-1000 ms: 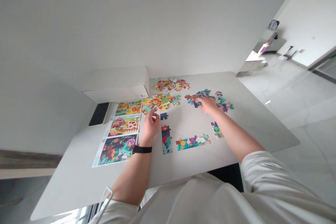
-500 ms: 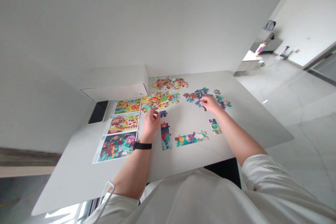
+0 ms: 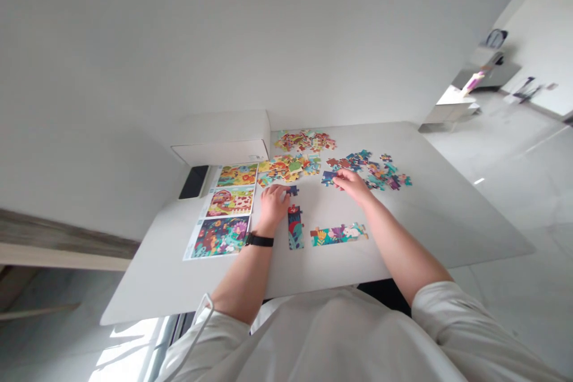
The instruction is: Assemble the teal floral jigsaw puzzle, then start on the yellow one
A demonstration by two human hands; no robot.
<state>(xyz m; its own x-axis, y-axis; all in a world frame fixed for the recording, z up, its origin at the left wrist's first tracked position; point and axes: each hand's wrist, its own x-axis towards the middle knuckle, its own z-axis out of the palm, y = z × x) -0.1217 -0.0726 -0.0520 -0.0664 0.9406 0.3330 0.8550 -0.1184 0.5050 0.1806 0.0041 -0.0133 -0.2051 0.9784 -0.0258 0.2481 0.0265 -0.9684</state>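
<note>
My right hand [image 3: 352,184] pinches a dark blue puzzle piece [image 3: 328,178] at its right edge, just in front of the pile of dark blue and brown pieces [image 3: 357,160]. My left hand [image 3: 274,204] lies on the table with its fingers apart, the fingertips at the left edge of another dark blue piece [image 3: 293,190]. Below that piece is a joined upright strip of red and teal pieces [image 3: 295,230]. To its right lies a joined horizontal strip [image 3: 339,234] with flowers and a white animal. My right forearm hides the table beside this strip.
A sheet with three pictures [image 3: 193,249] lies left of my left hand, near a dark phone [image 3: 194,182]. Behind stands a white box [image 3: 221,149] against the wall. Yellow-orange pieces [image 3: 290,167], red-green pieces [image 3: 305,140] and teal-purple pieces [image 3: 387,176] lie in piles on the table [image 3: 156,286].
My right hand has drawn a dark blue piece leftward out of the pile. My left hand has moved against the other dark blue piece, its fingers less curled. The camera view has shifted.
</note>
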